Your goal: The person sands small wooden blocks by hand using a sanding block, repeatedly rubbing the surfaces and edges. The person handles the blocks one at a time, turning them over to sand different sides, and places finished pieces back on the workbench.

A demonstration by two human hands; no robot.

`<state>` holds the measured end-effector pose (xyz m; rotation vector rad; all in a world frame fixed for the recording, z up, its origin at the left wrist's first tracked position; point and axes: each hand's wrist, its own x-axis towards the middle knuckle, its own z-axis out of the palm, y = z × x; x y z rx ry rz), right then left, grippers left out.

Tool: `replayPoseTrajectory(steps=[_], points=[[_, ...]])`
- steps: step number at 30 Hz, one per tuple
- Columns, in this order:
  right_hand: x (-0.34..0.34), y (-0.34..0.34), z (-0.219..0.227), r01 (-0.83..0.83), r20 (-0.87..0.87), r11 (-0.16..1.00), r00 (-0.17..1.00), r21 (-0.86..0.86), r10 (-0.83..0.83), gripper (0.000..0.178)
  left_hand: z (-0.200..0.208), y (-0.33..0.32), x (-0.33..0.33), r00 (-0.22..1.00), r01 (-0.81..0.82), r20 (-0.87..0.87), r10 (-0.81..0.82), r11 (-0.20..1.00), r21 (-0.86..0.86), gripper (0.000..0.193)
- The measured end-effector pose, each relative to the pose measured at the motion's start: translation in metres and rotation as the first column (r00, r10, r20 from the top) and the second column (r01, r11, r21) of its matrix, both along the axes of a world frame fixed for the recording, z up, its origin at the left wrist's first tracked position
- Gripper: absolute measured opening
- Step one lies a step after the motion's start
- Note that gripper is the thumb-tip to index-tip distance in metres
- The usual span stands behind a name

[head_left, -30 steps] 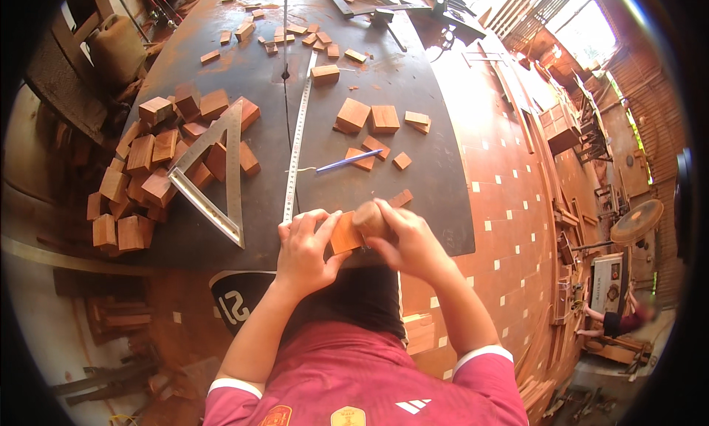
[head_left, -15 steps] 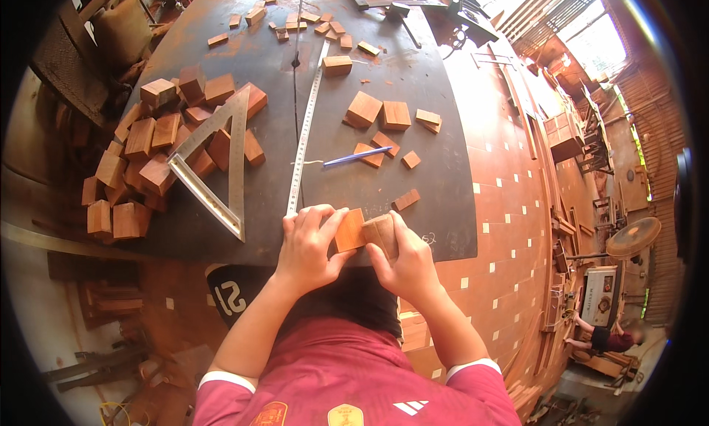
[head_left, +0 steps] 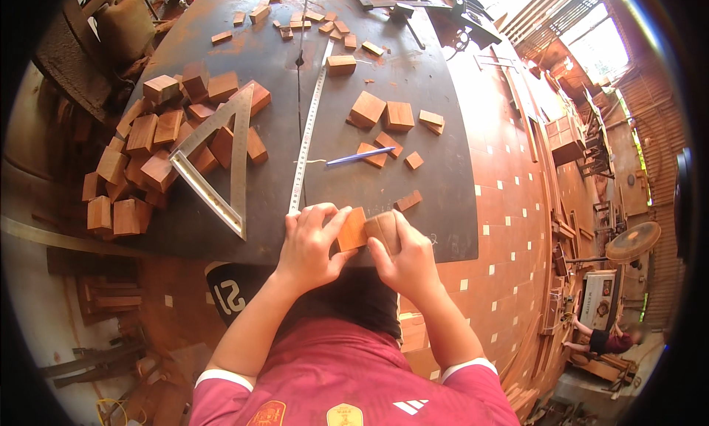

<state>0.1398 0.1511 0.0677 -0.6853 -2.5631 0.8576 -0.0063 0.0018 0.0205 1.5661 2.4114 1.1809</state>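
At the table's near edge my left hand [head_left: 311, 243] is closed around an orange-brown wooden block [head_left: 352, 229]. My right hand [head_left: 406, 255] grips a duller brown wooden block [head_left: 383, 231], thumb on its near side. The two blocks are side by side, their facing edges close together; whether they touch I cannot tell. A white measuring strip [head_left: 311, 123] runs away from my left fingertips. Beyond my hands lies a blue pen [head_left: 360, 156], resting across a small flat wood piece [head_left: 371, 155]. A small wood offcut [head_left: 408, 200] sits just past my right hand.
On the dark table [head_left: 436, 227], a metal triangle square [head_left: 240, 160] leans over a heap of wooden blocks [head_left: 142, 134] at left. Several loose blocks [head_left: 399, 116] lie ahead, smaller offcuts farther off. Right of the table is a tiled floor [head_left: 502, 212]; a person [head_left: 609, 341] is at far right.
The block in my right hand has turned slightly and shows more of its side. Both hands keep their grip near the same spot. The view has shifted a little.
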Motion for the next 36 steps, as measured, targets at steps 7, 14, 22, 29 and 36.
replayPoseTrajectory(steps=[7, 14, 22, 29, 36], points=[[-0.020, 0.004, -0.003, 0.011, -0.009, 1.000, 1.000, 0.013, -0.011, 0.070, 0.001, 0.001, 0.001, 1.000, -0.018, 0.005, 0.018, 1.000, 0.014, 0.074], [0.007, -0.006, 0.002, -0.032, -0.009, 0.999, 0.999, 0.036, 0.032, 0.070, 0.002, 0.000, -0.002, 1.000, 0.013, 0.013, -0.013, 1.000, -0.020, 0.073], [-0.004, 0.002, -0.008, -0.002, -0.033, 0.995, 0.999, -0.100, -0.002, 0.063, 0.000, -0.001, 0.001, 1.000, -0.016, 0.021, 0.016, 1.000, -0.015, 0.074], [-0.001, -0.003, -0.010, 0.062, -0.042, 0.998, 0.997, -0.003, -0.062, 0.063, 0.000, 0.002, 0.000, 0.998, -0.048, -0.043, 0.049, 0.999, 0.014, 0.076], [0.001, 0.006, -0.006, 0.130, -0.114, 0.990, 0.984, -0.055, -0.136, 0.069, -0.005, 0.003, 0.008, 0.980, -0.182, -0.086, 0.181, 0.983, -0.004, 0.097]])
